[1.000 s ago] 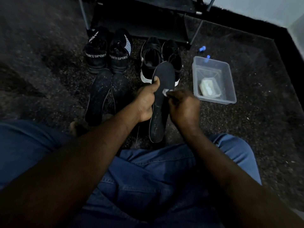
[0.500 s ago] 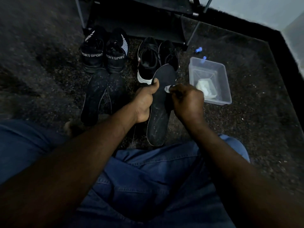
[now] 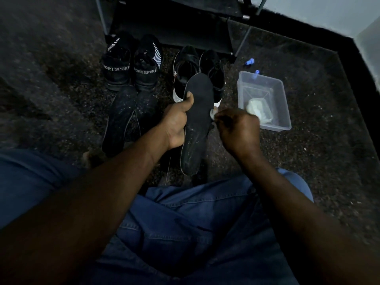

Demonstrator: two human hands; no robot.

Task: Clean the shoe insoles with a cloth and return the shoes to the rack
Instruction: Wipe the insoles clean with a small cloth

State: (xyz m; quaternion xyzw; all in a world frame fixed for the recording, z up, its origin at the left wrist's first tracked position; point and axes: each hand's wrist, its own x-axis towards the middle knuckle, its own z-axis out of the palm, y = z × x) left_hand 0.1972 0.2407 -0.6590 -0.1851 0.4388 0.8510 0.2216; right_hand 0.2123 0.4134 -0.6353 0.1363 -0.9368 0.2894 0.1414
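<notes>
My left hand [image 3: 178, 124] grips a dark insole [image 3: 198, 120] by its left edge, thumb on top, holding it up over the floor. My right hand [image 3: 239, 129] pinches a small white cloth [image 3: 212, 113] against the insole's right edge; most of the cloth is hidden in my fingers. Two more speckled insoles [image 3: 127, 114] lie side by side on the carpet to the left. Behind them stands a black pair marked SPORT [image 3: 131, 64]. A black pair with white soles [image 3: 197, 68] stands behind the held insole. The black shoe rack [image 3: 174, 19] is at the top.
A clear plastic tub [image 3: 281, 99] with a pale wad inside sits on the carpet to the right. Two small blue bits [image 3: 249, 62] lie beyond it. My legs in blue denim [image 3: 195, 223] fill the foreground. A wall corner closes the right side.
My right hand with the cloth has slid from the middle of the insole toward its right edge. My left hand keeps the same grip.
</notes>
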